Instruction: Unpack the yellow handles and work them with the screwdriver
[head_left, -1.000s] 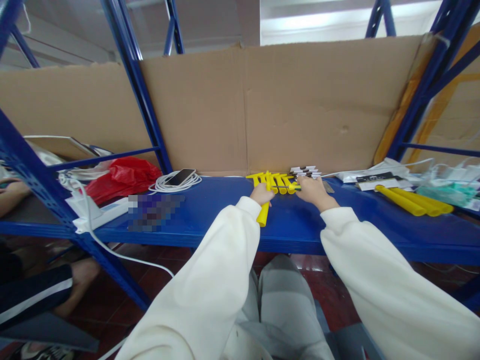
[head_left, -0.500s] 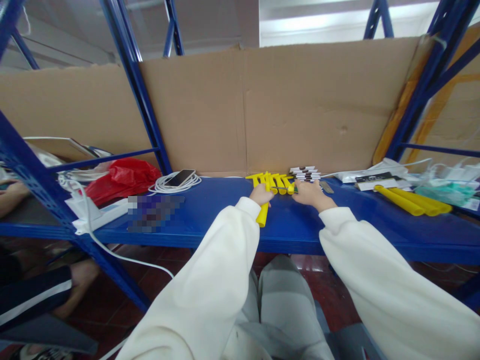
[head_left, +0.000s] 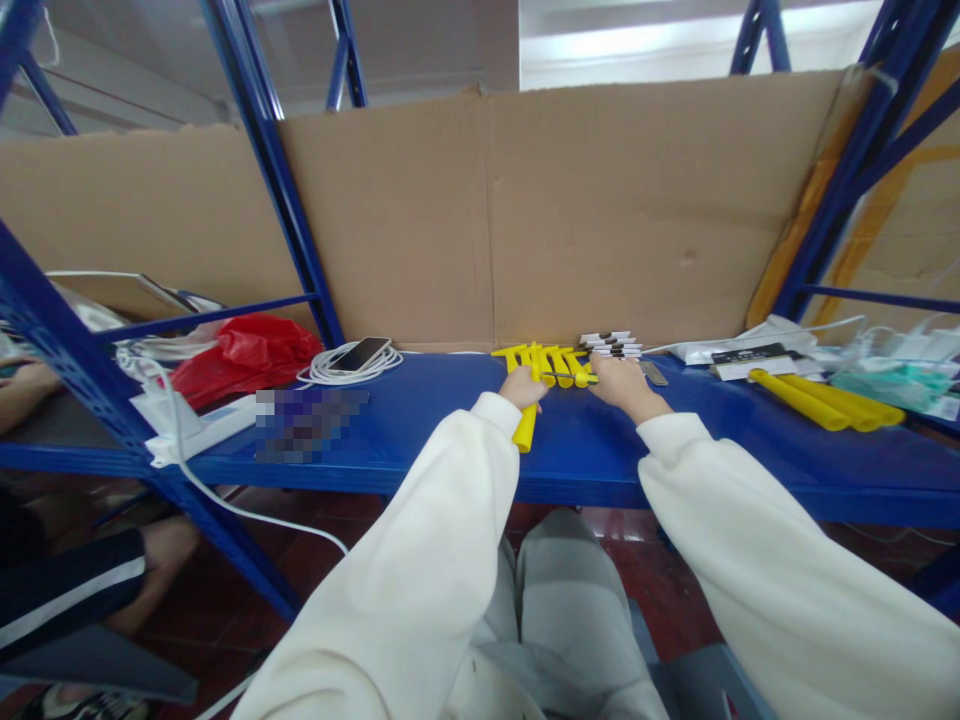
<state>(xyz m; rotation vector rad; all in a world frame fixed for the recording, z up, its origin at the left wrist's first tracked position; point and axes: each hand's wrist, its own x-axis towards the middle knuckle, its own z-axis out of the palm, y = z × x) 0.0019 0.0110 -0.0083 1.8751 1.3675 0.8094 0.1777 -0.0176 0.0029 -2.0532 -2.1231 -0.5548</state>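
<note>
My left hand (head_left: 521, 388) is closed round a yellow tool handle (head_left: 526, 430), whose lower end sticks out below the fingers. Just right of it, a thin shaft with a yellow end (head_left: 583, 380) runs toward my right hand (head_left: 616, 382). The right fingers are bent beside that yellow end and the stacked small boxes; whether they grip something is hidden. Several yellow T-shaped pieces (head_left: 556, 364) lie in a row behind the hands. White and dark small boxes (head_left: 611, 344) are stacked against the cardboard. A small grey metal piece (head_left: 654, 373) lies right of the right hand.
On the blue shelf (head_left: 442, 420) a phone (head_left: 364, 354) rests on a coiled white cable (head_left: 324, 372), beside a red bag (head_left: 247, 355) and white power strip (head_left: 217, 425). Yellow tubes (head_left: 821, 402) and packets lie right. Another person's arm (head_left: 26, 395) shows far left.
My right hand has shifted slightly right and up, away from the yellow end of the shaft, which shows more now. My left hand keeps its place on the handle.
</note>
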